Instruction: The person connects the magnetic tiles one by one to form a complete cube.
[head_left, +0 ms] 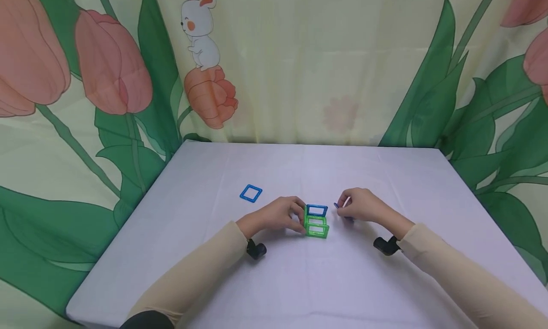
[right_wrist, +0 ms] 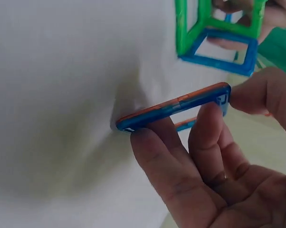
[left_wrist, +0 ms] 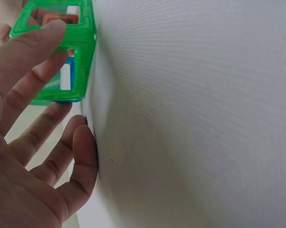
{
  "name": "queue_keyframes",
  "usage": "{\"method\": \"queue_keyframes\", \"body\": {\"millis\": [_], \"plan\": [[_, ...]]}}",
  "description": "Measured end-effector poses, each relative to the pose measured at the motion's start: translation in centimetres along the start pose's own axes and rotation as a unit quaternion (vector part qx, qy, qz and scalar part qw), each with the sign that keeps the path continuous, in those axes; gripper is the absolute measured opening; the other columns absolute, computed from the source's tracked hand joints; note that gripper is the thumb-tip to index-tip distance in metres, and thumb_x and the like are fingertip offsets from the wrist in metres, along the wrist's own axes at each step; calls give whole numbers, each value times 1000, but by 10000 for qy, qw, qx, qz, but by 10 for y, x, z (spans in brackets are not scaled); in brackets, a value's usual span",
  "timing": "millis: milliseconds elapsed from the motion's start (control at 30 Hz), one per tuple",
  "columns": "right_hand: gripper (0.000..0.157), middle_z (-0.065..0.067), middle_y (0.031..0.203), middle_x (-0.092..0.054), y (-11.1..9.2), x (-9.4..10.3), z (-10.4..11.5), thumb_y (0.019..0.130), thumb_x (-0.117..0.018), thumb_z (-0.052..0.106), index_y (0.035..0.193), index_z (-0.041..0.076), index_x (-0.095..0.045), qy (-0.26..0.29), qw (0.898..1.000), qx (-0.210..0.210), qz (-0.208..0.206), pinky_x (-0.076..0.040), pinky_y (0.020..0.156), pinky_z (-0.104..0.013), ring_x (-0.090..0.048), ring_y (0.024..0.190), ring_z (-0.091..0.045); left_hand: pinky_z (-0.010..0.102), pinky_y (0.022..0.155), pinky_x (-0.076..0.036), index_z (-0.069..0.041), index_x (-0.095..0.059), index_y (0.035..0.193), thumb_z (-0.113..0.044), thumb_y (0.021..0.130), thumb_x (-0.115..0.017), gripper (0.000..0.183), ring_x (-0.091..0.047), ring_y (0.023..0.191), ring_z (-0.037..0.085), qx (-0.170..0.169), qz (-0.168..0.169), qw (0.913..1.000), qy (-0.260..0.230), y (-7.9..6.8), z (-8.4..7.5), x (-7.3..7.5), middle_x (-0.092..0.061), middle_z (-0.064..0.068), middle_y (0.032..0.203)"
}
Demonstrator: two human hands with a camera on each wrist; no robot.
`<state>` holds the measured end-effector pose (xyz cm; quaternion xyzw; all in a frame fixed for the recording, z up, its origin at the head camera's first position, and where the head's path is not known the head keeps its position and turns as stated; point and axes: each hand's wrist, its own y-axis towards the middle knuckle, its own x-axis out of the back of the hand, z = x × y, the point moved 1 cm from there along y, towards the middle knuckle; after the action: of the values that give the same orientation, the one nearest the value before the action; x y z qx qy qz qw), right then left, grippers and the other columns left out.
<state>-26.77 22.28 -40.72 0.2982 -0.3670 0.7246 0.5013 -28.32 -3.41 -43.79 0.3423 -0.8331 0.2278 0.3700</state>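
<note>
A small structure of square magnetic tiles (head_left: 316,220), green with a blue one at its far end, stands on the white table. My left hand (head_left: 283,214) grips its left side; in the left wrist view the thumb (left_wrist: 36,43) lies across a green tile (left_wrist: 81,35) while the other fingers bend beside it. To the right of the structure and apart from it, my right hand (head_left: 358,205) pinches a blue magnetic tile (right_wrist: 174,108) between thumb and fingers. An orange layer runs along this tile's edge in the right wrist view.
A loose blue square tile (head_left: 250,193) lies flat on the white-covered table (head_left: 274,281), beyond the left hand and to its left. Behind the table hangs a curtain (head_left: 299,81) printed with tulips and a rabbit.
</note>
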Motion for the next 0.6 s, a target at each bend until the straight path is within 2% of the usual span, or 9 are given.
{"method": "queue_keyframes", "body": {"millis": [133,300,467,600], "plan": [[21,-8,87,-68,-7,-7,-2,86,-71,16,101,3,-66,930,9950,-334,139,-59,68,-30,-65,75,-16,20,91,-53,-25,-76,79,-27,81,-91,15,-56,129,21,-1,26,10000,41,1,1,0,-61,0,140],[23,-11,90,-72,-12,-18,0,92,-67,14,108,-1,-61,1998,9780,-500,331,-63,76,-34,-71,78,-19,19,86,-54,-24,-76,79,-26,81,-90,14,-57,128,21,12,27,10000,63,2,2,0,-61,1,141],[26,-10,91,-75,-15,-26,2,95,-61,14,114,-4,-57,2649,9627,-429,339,-63,80,-36,-72,81,-18,20,88,-54,-24,-76,79,-25,80,-91,15,-57,127,21,-15,-14,10000,11,2,2,-1,-62,1,140],[30,-13,102,-74,-18,-34,4,94,-58,13,117,-5,-55,3027,9510,-562,269,-62,81,-34,-71,87,-18,21,90,-54,-23,-75,78,-24,80,-91,16,-57,128,20,-88,-7,9999,-98,2,1,-2,-62,1,139]]}}
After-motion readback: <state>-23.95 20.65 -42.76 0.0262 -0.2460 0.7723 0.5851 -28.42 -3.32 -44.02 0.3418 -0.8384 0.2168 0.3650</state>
